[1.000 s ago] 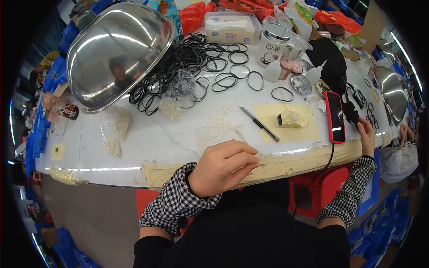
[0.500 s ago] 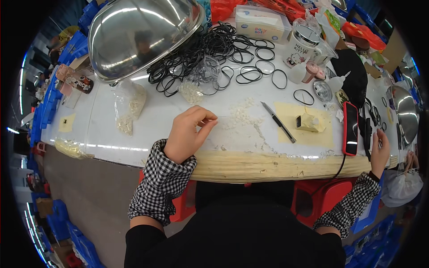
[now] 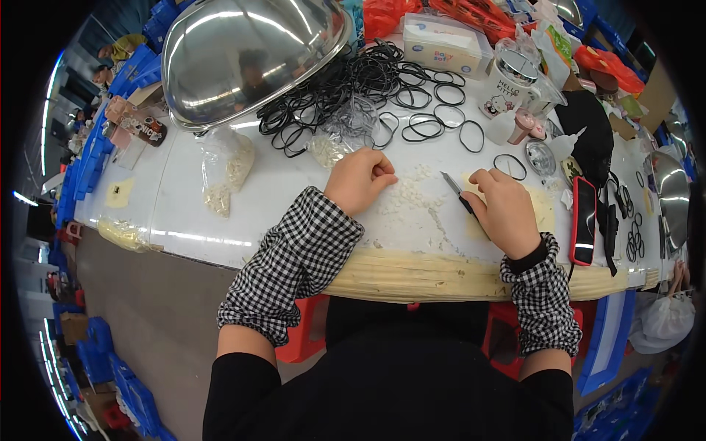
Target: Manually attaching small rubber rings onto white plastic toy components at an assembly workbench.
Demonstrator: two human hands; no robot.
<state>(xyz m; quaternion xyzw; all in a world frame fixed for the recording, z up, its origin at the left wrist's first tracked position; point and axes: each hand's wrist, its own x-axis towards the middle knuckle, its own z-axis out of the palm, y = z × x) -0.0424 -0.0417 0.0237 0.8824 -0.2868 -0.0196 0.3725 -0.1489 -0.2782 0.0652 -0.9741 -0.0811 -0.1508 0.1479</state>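
My left hand [image 3: 359,181] is closed in a pinch beside the scattered small off-white pieces [image 3: 412,195] on the white table. Whatever is between its fingertips is too small or hidden to make out. My right hand [image 3: 509,214] hovers over the yellow sheet [image 3: 545,213], its fingers bent, thumb and forefinger apart. It covers the small yellow block seen there before and part of the craft knife [image 3: 457,189], whose blade points away from me. Behind my left hand lies a clear bag of pale pieces [image 3: 329,149]; another clear bag [image 3: 228,165] stands farther left.
A heap of black rubber loops [image 3: 368,77] lies behind, beside a large shiny metal bowl [image 3: 250,62]. At right are a red-edged phone [image 3: 584,220], a white cup [image 3: 504,84] and a round clear dish [image 3: 540,157]. A padded edge [image 3: 419,273] runs along the front.
My right hand has swung in from the far right to above the yellow sheet and block. My left hand has shifted right and farther away, still pinched. The view has tilted slightly.
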